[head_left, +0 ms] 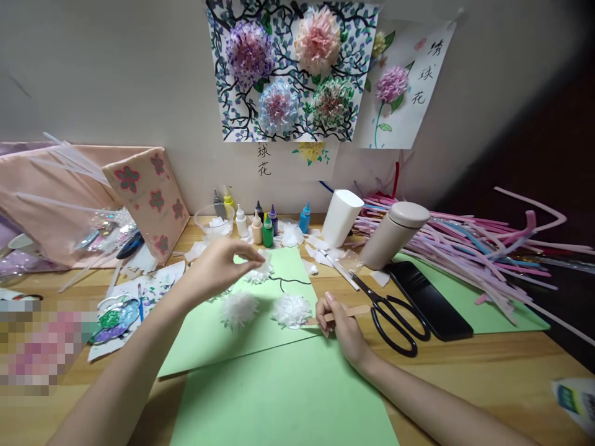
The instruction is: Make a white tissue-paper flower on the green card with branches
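Note:
My left hand [218, 267] is over the far part of the upper green sheet [209, 353], with thumb and forefinger pinched on white tissue paper. Just beneath those fingertips is a fluffy white paper flower [257, 276], partly hidden by the hand. My right hand [338, 322] grips a flat wooden craft stick [359, 311]; the stick's other end touches or nearly touches a second white paper flower [292, 310]. Left of that one, a third white paper flower [238, 308] rests on the sheet. A dark branch line [295, 282] is drawn on the green paper.
Black-handled scissors [395, 319] and a phone [430, 300] lie to the right, before a lidded tumbler [395, 235]. Several paint bottles [267, 231] stand at the back. Pipe cleaners [483, 254] are heaped right; a paint palette [114, 319] sits left. Finished flower pictures [292, 71] hang on the wall.

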Demonstrator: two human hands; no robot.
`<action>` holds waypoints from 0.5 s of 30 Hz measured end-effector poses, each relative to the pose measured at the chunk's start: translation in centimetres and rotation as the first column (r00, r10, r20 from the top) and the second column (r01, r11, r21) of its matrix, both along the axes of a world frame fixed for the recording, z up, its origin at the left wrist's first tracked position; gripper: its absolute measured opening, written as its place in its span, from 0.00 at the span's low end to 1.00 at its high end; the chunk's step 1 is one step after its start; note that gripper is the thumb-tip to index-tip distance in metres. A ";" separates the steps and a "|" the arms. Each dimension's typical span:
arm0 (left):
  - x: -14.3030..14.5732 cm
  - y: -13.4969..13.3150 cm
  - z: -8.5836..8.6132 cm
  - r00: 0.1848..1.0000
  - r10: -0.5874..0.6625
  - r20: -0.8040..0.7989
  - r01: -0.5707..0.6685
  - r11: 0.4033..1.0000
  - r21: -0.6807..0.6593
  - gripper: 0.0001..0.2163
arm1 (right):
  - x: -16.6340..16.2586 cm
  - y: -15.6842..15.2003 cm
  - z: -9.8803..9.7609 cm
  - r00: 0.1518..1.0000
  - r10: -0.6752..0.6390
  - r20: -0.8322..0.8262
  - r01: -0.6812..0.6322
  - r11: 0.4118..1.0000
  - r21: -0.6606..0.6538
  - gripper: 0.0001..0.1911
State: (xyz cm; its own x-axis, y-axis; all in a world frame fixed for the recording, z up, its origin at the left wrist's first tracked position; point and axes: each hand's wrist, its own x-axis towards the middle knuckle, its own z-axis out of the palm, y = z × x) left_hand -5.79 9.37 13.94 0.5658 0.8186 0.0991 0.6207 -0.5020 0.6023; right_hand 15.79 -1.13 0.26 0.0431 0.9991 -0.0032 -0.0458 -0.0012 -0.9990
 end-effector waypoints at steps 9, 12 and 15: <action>3.7 -3.9 -3.2 0.926 -0.373 -0.050 0.343 0.891 -0.298 0.08 | -0.2 -0.1 0.2 0.997 0.010 0.078 -0.011 1.000 0.010 0.27; 4.9 -4.9 -5.0 0.911 -0.388 -0.143 0.346 0.905 -0.249 0.09 | -0.2 0.0 0.2 0.999 0.012 0.041 -0.012 1.000 -0.014 0.26; 5.8 -5.3 -6.6 0.909 -0.348 -0.229 0.318 0.935 -0.157 0.13 | 0.0 0.1 0.2 0.998 -0.067 0.013 0.067 0.998 -0.001 0.26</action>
